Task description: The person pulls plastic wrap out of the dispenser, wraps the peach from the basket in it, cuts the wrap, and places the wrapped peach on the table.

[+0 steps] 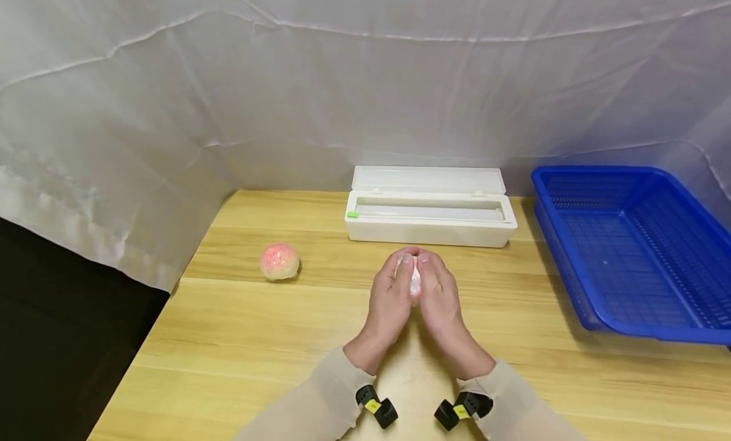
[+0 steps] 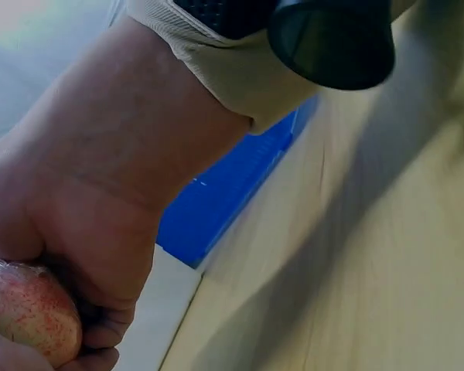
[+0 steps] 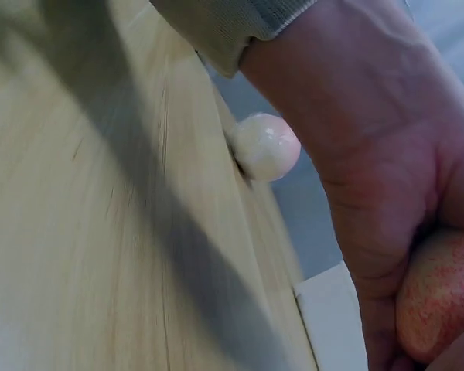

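Both hands cup a peach [image 1: 415, 287] between them, over the table in front of the white box. My left hand [image 1: 391, 298] curls round its left side, my right hand [image 1: 438, 295] round its right side, and the thumbs lie close together on top. Shiny clear film shows on the peach between the thumbs. In the left wrist view the peach [image 2: 31, 313] looks red-speckled and cream, and in the right wrist view the same peach [image 3: 441, 297] shows past the palm. The fingers hide most of it. A second peach [image 1: 280, 261], wrapped in shiny film, sits to the left on the table.
A white cling film dispenser [image 1: 431, 231] stands at the back with its lid raised, a roll inside and a green slider at its left. A blue plastic basket [image 1: 594, 320] is at the right. Pale cloth [image 1: 365, 98] hangs behind the wooden table [image 1: 228, 352].
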`<action>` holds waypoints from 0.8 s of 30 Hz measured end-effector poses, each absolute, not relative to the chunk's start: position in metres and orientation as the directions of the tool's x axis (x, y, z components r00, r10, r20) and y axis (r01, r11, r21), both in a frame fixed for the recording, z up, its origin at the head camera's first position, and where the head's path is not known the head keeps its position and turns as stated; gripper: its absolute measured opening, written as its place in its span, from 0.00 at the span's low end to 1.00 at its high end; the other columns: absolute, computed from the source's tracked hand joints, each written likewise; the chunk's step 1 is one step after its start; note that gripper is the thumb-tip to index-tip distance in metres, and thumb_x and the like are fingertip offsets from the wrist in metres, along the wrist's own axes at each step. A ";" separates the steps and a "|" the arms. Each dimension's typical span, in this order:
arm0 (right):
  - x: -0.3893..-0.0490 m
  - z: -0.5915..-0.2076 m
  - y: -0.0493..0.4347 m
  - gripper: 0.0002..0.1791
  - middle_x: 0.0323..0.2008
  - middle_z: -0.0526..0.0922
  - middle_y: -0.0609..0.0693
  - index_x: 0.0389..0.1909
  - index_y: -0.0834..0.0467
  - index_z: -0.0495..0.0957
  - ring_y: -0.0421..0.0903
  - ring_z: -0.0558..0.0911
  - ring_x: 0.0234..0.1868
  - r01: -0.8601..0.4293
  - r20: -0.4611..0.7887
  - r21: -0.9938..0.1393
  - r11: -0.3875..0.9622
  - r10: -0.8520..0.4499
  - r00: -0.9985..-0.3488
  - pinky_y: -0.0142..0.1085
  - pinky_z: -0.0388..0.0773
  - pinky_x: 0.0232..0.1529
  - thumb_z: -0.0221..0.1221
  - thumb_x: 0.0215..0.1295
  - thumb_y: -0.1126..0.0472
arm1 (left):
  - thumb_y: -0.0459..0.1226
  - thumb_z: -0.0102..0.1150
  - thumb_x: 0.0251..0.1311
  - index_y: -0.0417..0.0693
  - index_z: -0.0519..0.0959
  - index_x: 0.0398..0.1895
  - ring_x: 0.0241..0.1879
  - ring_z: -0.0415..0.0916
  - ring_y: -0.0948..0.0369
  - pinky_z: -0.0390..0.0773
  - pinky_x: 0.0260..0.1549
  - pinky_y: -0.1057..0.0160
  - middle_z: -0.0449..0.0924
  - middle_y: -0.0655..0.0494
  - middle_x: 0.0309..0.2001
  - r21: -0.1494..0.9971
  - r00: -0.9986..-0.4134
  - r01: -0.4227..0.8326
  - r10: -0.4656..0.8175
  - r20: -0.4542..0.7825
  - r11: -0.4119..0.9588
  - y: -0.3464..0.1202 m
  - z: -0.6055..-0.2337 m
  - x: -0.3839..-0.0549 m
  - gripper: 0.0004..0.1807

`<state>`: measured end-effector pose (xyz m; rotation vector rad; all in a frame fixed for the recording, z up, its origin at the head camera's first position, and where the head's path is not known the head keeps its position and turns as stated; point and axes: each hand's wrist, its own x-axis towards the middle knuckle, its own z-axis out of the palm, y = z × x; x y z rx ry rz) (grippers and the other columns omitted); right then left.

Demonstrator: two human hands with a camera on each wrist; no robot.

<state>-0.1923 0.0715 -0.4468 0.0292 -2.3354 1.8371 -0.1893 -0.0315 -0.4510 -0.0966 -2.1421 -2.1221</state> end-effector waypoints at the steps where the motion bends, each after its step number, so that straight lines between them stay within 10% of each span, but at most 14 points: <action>1: -0.193 -0.448 0.072 0.25 0.51 0.85 0.61 0.60 0.62 0.80 0.47 0.79 0.48 -0.099 0.123 -0.968 0.233 0.090 -0.988 0.29 0.76 0.45 0.42 0.85 0.50 | 0.48 0.45 0.83 0.54 0.82 0.63 0.47 0.80 0.62 0.80 0.47 0.63 0.86 0.52 0.56 0.990 -0.989 0.136 -0.048 0.137 0.033 -0.032 -0.451 -0.189 0.20; 11: -0.195 -0.448 0.072 0.26 0.52 0.86 0.60 0.62 0.57 0.81 0.55 0.82 0.52 -0.086 0.124 -0.927 0.364 0.083 -0.989 0.45 0.78 0.51 0.40 0.84 0.49 | 0.52 0.43 0.83 0.60 0.87 0.56 0.53 0.81 0.61 0.80 0.52 0.61 0.88 0.59 0.55 0.990 -0.990 0.124 -0.063 0.128 0.060 -0.031 -0.451 -0.192 0.21; 24: -0.198 -0.440 0.070 0.26 0.48 0.88 0.60 0.55 0.60 0.86 0.38 0.80 0.39 -0.046 0.075 -0.987 0.154 0.194 -0.978 0.28 0.77 0.37 0.41 0.83 0.53 | 0.45 0.44 0.84 0.52 0.87 0.54 0.47 0.80 0.63 0.80 0.43 0.66 0.88 0.53 0.53 0.982 -0.980 0.190 -0.049 0.190 0.010 -0.026 -0.445 -0.193 0.20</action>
